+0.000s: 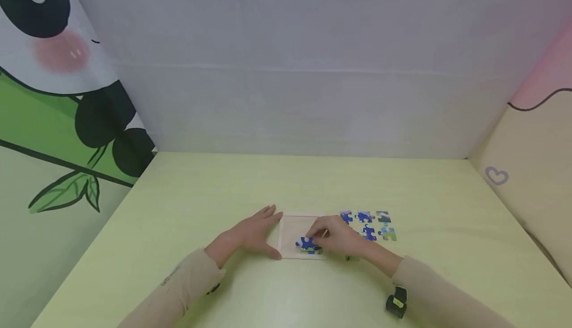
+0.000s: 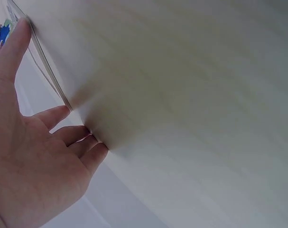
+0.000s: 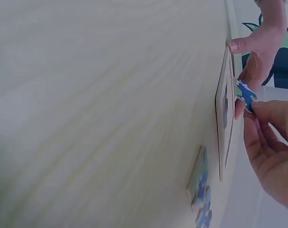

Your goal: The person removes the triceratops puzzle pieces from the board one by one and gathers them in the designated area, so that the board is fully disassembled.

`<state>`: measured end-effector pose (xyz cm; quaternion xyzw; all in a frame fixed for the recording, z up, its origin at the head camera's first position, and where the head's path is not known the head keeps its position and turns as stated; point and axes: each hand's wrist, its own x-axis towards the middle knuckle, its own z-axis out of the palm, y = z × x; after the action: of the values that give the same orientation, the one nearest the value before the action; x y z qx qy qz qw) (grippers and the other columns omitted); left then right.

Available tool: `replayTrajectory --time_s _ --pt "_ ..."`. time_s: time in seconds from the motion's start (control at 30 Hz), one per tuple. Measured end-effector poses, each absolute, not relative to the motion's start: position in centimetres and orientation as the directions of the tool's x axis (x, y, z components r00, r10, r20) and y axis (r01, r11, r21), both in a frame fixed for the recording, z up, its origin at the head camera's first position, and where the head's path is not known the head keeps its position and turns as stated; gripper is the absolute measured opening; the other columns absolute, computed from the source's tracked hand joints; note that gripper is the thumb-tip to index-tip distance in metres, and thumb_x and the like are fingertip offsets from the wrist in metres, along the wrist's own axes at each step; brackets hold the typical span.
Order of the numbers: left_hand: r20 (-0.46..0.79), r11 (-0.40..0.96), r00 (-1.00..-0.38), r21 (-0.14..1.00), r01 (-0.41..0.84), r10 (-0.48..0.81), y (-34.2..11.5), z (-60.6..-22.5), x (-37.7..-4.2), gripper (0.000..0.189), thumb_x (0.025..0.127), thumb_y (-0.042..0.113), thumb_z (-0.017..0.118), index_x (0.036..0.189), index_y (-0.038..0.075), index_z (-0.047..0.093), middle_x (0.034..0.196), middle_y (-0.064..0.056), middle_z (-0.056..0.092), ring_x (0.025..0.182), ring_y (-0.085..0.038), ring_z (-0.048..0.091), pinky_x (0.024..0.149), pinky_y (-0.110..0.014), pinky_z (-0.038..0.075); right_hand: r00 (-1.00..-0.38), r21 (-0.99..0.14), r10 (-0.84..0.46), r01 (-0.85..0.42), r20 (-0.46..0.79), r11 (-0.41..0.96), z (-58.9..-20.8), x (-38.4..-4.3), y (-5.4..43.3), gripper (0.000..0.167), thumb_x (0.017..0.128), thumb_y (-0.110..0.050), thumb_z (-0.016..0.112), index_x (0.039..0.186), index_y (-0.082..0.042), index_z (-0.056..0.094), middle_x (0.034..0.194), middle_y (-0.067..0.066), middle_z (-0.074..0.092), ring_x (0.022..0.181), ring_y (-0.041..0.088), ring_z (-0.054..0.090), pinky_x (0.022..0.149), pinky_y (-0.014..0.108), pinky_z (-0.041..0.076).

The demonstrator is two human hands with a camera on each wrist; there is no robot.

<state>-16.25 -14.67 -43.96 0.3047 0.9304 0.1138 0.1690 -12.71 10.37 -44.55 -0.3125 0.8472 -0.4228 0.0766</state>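
A shallow pale puzzle tray with a raised rim lies on the table between the two hands. My right hand pinches a blue jigsaw piece with green along its edge between thumb and fingertips. In the right wrist view, that jigsaw piece is held tilted, just above the tray. My left hand has its fingers spread, with the thumb and a fingertip touching the tray's left rim. From the left wrist, the hand shows its other fingertips at the table surface.
Several loose jigsaw pieces lie in rows right of the tray, some partly hidden by the right hand. The pale table meets a grey-white wall behind. Printed panels stand at both sides.
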Motion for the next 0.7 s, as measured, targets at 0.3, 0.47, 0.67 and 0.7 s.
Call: replayTrajectory --time_s 0.3,0.47,0.67,0.7 --pt "-0.240 0.779 -0.752 0.338 0.528 0.614 -14.7 -44.1 -16.1 0.103 0.065 0.055 0.073 0.143 0.009 0.026 0.150 -0.014 0.014 0.138 -0.029 0.009 0.107 -0.046 0.024 -0.821 -0.759 -0.562 -0.431 0.104 0.488 -43.7 -11.8 15.2 0.015 0.081 0.002 0.062 0.089 -0.007 0.070 0.089 0.002 0.066 0.076 0.008 0.059 0.065 0.022 0.051" --pt "-0.235 0.780 -0.755 0.332 0.530 0.612 -14.5 -44.1 -16.1 0.103 0.065 0.055 0.073 0.143 0.008 0.026 0.150 -0.014 0.014 0.138 -0.029 0.010 0.107 -0.046 0.024 -0.849 -0.788 -0.526 -0.359 0.053 0.500 -43.7 -11.2 18.6 0.012 0.081 0.001 0.063 0.087 -0.006 0.070 0.088 0.004 0.067 0.078 0.008 0.060 0.067 0.022 0.052" --pt "-0.228 0.781 -0.757 0.322 0.534 0.612 -14.6 -44.1 -16.2 0.103 0.064 0.057 0.073 0.143 0.010 0.026 0.150 -0.013 0.015 0.138 -0.028 0.010 0.106 -0.047 0.025 -0.847 -0.819 -0.532 -0.323 0.026 0.475 -44.5 -10.5 22.0 0.011 0.080 0.000 0.064 0.089 -0.002 0.070 0.089 0.009 0.068 0.077 0.007 0.060 0.068 0.022 0.052" --pt "-0.228 0.780 -0.756 0.322 0.536 0.613 -14.6 -44.1 -16.2 0.103 0.064 0.057 0.073 0.144 0.010 0.026 0.150 -0.013 0.015 0.138 -0.028 0.010 0.106 -0.047 0.025 -0.844 -0.828 -0.535 -0.313 0.018 0.465 -44.8 -10.4 22.5 0.011 0.080 0.000 0.064 0.089 -0.001 0.069 0.089 0.010 0.068 0.077 0.007 0.060 0.067 0.022 0.052"
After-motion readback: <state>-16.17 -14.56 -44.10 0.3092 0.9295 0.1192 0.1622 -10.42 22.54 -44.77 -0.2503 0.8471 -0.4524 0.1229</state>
